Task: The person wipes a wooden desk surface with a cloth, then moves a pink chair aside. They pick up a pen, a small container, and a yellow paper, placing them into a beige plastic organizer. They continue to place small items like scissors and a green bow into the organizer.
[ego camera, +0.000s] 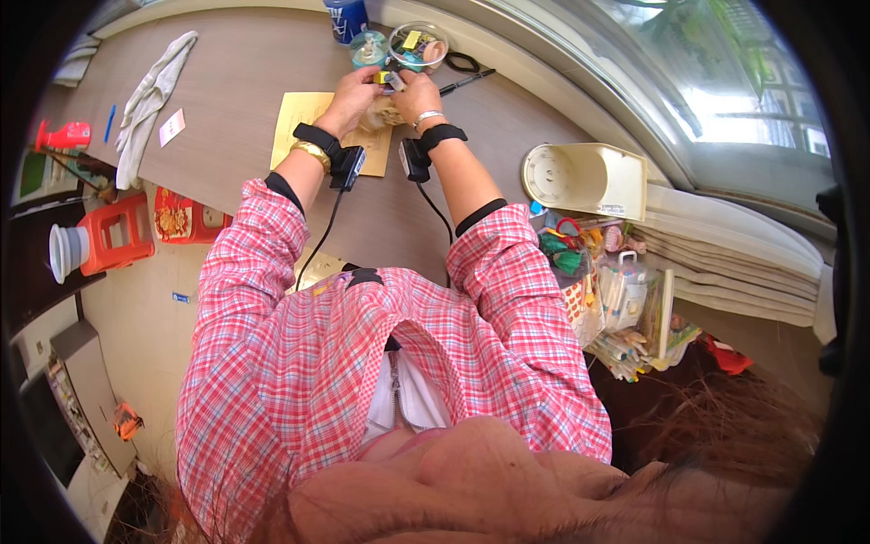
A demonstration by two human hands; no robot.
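Observation:
Both hands are close together over the far part of the desk, beyond a yellow sheet of paper [289, 129]. My left hand [353, 98] has its fingertips on a small yellow item [382, 77]. A small clear and whitish piece [395, 82] is between the fingers of my right hand [417, 95]; its exact kind is too small to tell. Below the hands, a beige, fluffy-looking thing [380, 115] lies partly on the paper. Just past the fingers stand a round clear container of small items [420, 44] and a teal-based dome-like object [369, 49].
A blue cup [346, 22] stands at the window side, near a black pen [467, 81] and coiled cable [462, 62]. A cream plastic holder [586, 178] lies right. Leftward are a grey cloth [153, 102], a pink card [172, 128] and a red bottle [68, 135].

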